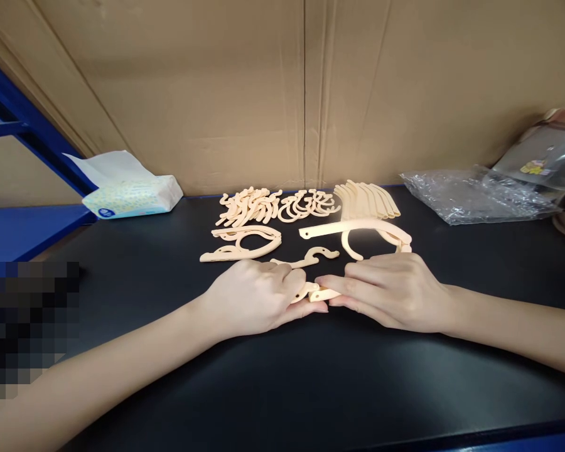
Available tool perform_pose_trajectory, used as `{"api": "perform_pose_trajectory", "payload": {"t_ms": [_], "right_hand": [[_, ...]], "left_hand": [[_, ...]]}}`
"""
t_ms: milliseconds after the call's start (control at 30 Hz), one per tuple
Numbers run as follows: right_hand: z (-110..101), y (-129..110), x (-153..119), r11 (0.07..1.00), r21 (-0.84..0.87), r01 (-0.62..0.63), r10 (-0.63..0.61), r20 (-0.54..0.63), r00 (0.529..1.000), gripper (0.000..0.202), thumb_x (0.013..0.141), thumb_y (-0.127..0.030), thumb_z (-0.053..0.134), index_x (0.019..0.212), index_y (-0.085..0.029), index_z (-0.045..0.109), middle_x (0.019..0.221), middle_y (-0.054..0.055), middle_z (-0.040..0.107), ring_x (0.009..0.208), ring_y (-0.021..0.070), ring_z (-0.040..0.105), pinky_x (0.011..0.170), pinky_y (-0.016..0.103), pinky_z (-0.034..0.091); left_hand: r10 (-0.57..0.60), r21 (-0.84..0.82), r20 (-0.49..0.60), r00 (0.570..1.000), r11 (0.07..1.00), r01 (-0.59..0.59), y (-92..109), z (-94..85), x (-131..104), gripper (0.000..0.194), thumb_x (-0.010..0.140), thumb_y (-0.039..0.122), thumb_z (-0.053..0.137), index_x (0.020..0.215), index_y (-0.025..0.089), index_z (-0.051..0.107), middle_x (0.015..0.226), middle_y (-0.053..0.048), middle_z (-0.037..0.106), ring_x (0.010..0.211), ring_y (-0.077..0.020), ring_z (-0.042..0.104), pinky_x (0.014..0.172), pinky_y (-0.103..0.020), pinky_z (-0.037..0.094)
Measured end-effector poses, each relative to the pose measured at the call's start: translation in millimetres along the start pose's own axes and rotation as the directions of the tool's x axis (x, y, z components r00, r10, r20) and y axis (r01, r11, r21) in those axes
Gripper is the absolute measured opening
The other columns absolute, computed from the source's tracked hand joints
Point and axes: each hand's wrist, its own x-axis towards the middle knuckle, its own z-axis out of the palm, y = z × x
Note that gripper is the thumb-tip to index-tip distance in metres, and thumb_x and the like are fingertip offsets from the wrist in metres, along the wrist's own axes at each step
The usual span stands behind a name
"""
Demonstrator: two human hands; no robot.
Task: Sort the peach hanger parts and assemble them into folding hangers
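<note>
My left hand (258, 295) is closed, pinching a small cream plastic hanger part (303, 293) with a hole in it. My right hand (395, 292) is closed on a cream hanger arm (324, 294), whose end meets the left-hand part. Fingers cover most of both pieces. Just beyond the left hand a curved hook piece (313, 256) shows; whether it is touched I cannot tell. Behind the right hand are a long hanger arm (353, 227) and a curved hook (351, 246), partly hidden. A folded hanger (245, 245) lies beyond the left hand.
At the back of the black table (311, 383) lie a pile of small curved parts (249, 207), several hooks (308, 206) and a row of hanger arms (366, 199). A tissue pack (134, 196) is at left, a clear plastic bag (471, 194) and a transparent bag (541, 150) at right.
</note>
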Motion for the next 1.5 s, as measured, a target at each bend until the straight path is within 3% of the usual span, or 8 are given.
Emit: {"api": "perform_pose_trajectory", "payload": {"t_ms": [233,500,633,767,867,1133,1300,1500], "right_hand": [[2.4,-1.3,-1.3,0.995,0.098,-0.009,0.008,0.016,1.000,0.023,0.095,-0.027,0.048,0.094,-0.016,0.068,0.062,-0.002,0.063,0.048,0.0082,0.051,0.048,0.023,0.038],[2.8,1.5,-1.6,0.959,0.258,-0.121,0.083,0.154,0.985,0.026,0.097,-0.028,0.044,0.098,-0.016,0.067,0.068,0.000,0.067,0.052,0.0099,0.057,0.051,0.023,0.040],[5.2,3.2,-2.6,0.963,0.242,-0.119,0.085,0.146,0.986,0.027,0.097,-0.028,0.044,0.098,-0.015,0.068,0.066,0.000,0.065,0.052,0.0107,0.055,0.050,0.024,0.038],[6.8,3.6,-2.4,0.971,0.214,-0.110,0.085,0.125,0.989,0.026,0.096,-0.029,0.046,0.096,-0.015,0.068,0.062,-0.001,0.063,0.051,0.0109,0.053,0.050,0.024,0.037],[6.1,2.9,-2.5,0.978,0.182,-0.101,0.081,0.115,0.990,0.026,0.096,-0.029,0.047,0.095,-0.015,0.069,0.062,-0.001,0.062,0.051,0.0103,0.052,0.051,0.023,0.038],[5.0,2.5,-0.2,0.992,0.107,-0.073,0.066,0.072,0.995,0.026,0.096,-0.029,0.047,0.095,-0.017,0.070,0.065,-0.001,0.065,0.052,0.0098,0.053,0.054,0.023,0.039],[3.9,3.0,0.4,0.992,0.109,-0.055,0.050,0.052,0.997,0.028,0.097,-0.027,0.045,0.100,-0.017,0.070,0.063,-0.002,0.064,0.050,0.0090,0.051,0.053,0.023,0.039],[3.0,2.6,-0.3,0.990,0.121,-0.067,0.061,0.055,0.997,0.027,0.097,-0.027,0.046,0.103,-0.018,0.071,0.062,-0.002,0.063,0.051,0.0088,0.051,0.053,0.023,0.038]], "left_hand": [[0.092,0.182,-0.010,0.996,0.979,-0.089,-2.1,-0.7,-1.3,0.048,0.098,0.046,0.034,0.061,0.017,0.047,0.048,0.002,0.050,0.039,-0.0122,0.049,0.040,-0.027,0.028],[0.111,0.289,-0.031,0.993,0.952,-0.098,-0.3,-5.1,-0.7,0.042,0.094,0.048,0.045,0.065,0.018,0.049,0.054,0.003,0.052,0.046,-0.0120,0.050,0.044,-0.025,0.033],[0.066,0.201,-0.024,0.998,0.978,-0.060,2.4,-4.0,-0.4,0.035,0.093,0.041,0.050,0.067,0.018,0.049,0.058,0.003,0.055,0.050,-0.0119,0.053,0.046,-0.026,0.034],[-0.021,0.029,0.038,0.999,0.999,0.020,2.1,-1.0,-1.4,0.035,0.095,0.040,0.043,0.069,0.017,0.049,0.060,0.002,0.057,0.051,-0.0116,0.055,0.047,-0.026,0.034],[-0.060,-0.075,0.096,0.994,0.995,0.068,0.7,0.2,-1.3,0.030,0.098,0.039,0.038,0.082,0.017,0.052,0.065,0.003,0.060,0.055,-0.0113,0.058,0.048,-0.024,0.035],[-0.074,-0.127,0.167,0.983,0.987,0.095,2.3,0.6,1.8,0.030,0.100,0.038,0.028,0.084,0.017,0.044,0.062,0.002,0.055,0.048,-0.0128,0.053,0.044,-0.024,0.030],[-0.085,-0.215,0.239,0.967,0.967,0.139,-0.2,0.4,0.8,0.026,0.100,0.039,0.033,0.087,0.018,0.043,0.059,0.004,0.056,0.046,-0.0129,0.054,0.042,-0.022,0.029],[-0.104,-0.237,0.187,0.977,0.960,0.148,-1.7,4.8,-1.9,0.031,0.100,0.042,0.026,0.093,0.017,0.044,0.059,0.003,0.057,0.042,-0.0131,0.050,0.040,-0.022,0.027]]}}
